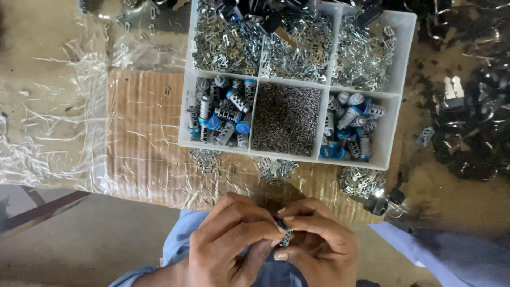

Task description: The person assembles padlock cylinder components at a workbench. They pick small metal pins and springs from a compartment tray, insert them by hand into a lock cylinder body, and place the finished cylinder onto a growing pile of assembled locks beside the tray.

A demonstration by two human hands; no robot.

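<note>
Small ribbed metal cylinder with a blue end (286, 236) pinched between both hands, low at the near edge of the cardboard-covered bench (143, 143), directly below the middle compartment of the white divided tray (405, 53). Long axis roughly upright in the view, blue end toward the tray, grey ribbed body pointing back toward the lap. Left hand (228, 239) closed on it from the left, thumb and forefinger tips meeting on the part; right hand (319, 242) closed on it from the right, fingertips curled over the top. Neither clearly nearer: part held between the two, fingers touching one another around it.

Beyond, well apart from the hands: near row of the tray with more blue-capped cylinders (223, 114) in the left and right cells, fine dark pins (287, 118) in the centre cell; far row heaped with bright stamped metal clips (297, 42). Loose clips (362, 182) in small piles on the cardboard just beside the tray's near wall. Crumpled clear plastic sheet (53, 127) over the bench's left side. Nothing between hands and tray but those loose clips.
</note>
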